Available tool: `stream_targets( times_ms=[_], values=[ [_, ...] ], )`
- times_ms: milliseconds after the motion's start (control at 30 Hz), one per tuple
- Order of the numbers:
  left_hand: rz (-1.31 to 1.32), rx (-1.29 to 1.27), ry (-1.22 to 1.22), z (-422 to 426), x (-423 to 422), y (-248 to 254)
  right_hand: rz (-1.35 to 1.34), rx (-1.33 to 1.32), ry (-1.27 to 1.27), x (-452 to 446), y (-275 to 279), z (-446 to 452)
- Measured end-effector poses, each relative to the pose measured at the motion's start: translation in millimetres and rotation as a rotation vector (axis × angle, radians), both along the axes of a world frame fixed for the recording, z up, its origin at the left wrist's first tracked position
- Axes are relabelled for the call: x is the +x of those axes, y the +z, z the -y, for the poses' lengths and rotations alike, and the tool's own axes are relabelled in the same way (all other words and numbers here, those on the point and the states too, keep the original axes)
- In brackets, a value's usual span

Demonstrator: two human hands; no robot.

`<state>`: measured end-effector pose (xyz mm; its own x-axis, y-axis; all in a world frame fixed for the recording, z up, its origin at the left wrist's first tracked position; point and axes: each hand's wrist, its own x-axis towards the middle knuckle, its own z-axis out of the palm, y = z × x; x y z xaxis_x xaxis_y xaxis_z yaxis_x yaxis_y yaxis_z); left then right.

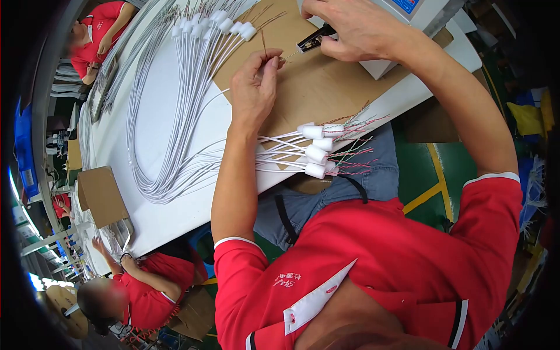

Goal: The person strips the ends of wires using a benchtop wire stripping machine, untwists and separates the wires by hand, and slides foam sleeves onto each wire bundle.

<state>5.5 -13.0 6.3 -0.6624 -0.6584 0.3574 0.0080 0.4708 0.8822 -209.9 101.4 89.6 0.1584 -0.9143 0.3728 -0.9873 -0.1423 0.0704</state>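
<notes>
Near the far edge of the brown board (303, 99), my left hand (255, 87) pinches the end of a cable, with thin brown wires (264, 44) sticking up above the fingers. A fine twisted wire (290, 56) stretches from there to a black tool (315, 38), whose exact kind I cannot make out. My right hand (361, 29) is closed around that tool. White cables (175, 116) lie in a long loop on the table. White plastic sleeves (317, 153) with red and green twisted wires gather near my lap, and more sleeves (219, 20) sit at the far end.
A pale machine with a blue label (406, 4) stands beyond my right hand. A cardboard box (102, 196) rests at the left table edge (169, 230). Two people in red shirts, one (154, 283) lower left and one (105, 32) upper left, work along the tables.
</notes>
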Motion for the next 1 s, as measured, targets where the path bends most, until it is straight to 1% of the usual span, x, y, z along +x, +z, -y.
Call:
stream_targets(
  times_ms=[67,167,200,300,400,500,600,700,800,1000],
  values=[
    [-0.006,-0.02,-0.041,2.5,0.8,0.1,-0.009,-0.017,0.005,-0.6,-1.0,0.7],
    [0.012,-0.005,-0.086,8.1,0.0,-2.6,-0.045,0.127,-0.037,8.1,14.7,-3.2],
    [0.024,0.008,-0.097,9.6,-0.2,-1.7,-0.079,0.137,-0.048,11.4,18.9,-5.4],
    [-0.024,0.312,-0.161,11.0,-0.2,7.1,-0.168,0.168,-0.064,15.6,23.1,-7.6],
    [-0.117,0.51,-0.175,15.4,-1.8,3.5,-0.218,0.176,-0.056,9.6,12.4,-1.0],
    [-0.022,0.41,-0.156,14.5,-1.5,1.5,-0.237,0.155,-0.046,5.5,3.3,3.0],
    [0.065,0.245,-0.087,15.2,-4.5,-5.0,-0.234,0.141,-0.043,4.7,1.7,3.1],
    [0.094,0.192,-0.027,11.2,-6.3,-2.5,-0.226,0.132,-0.038,3.5,0.1,3.7],
    [0.127,0.179,0.006,15.3,-0.1,0.3,-0.233,0.121,-0.03,2.5,-0.4,3.6],
    [0.046,0.258,-0.08,15.5,4.2,0.7,-0.236,0.09,-0.027,1.3,-3.8,3.9]
  ],
)
